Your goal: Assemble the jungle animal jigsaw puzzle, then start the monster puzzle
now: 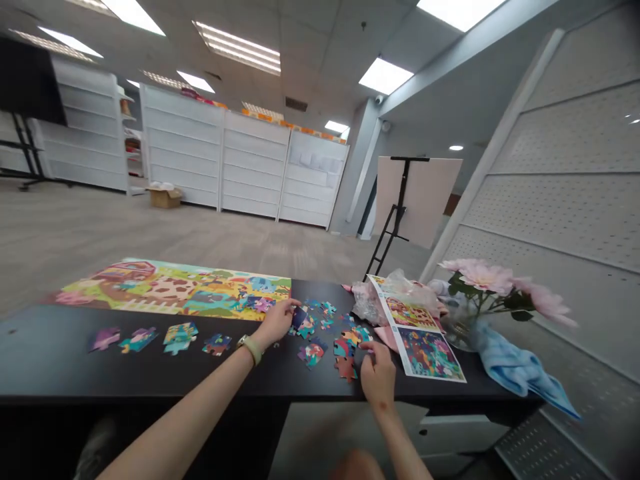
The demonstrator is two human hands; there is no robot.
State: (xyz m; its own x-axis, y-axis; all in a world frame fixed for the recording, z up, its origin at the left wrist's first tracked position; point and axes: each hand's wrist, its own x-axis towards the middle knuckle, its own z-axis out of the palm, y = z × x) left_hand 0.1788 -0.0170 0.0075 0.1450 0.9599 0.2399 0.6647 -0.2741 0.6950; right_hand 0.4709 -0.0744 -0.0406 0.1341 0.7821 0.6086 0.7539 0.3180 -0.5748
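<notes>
A partly built colourful jigsaw lies at the far left of the black table. My left hand, a watch on its wrist, pinches a dark puzzle piece just past the jigsaw's right end. Several loose pieces are scattered between my hands. My right hand rests near the table's front edge, fingers curled onto a loose piece beside the printed reference sheet.
Several more small puzzle clusters lie in a row at the left front. A crumpled plastic bag, a glass vase of pink flowers and a blue cloth sit at the right. An easel and white shelving stand beyond.
</notes>
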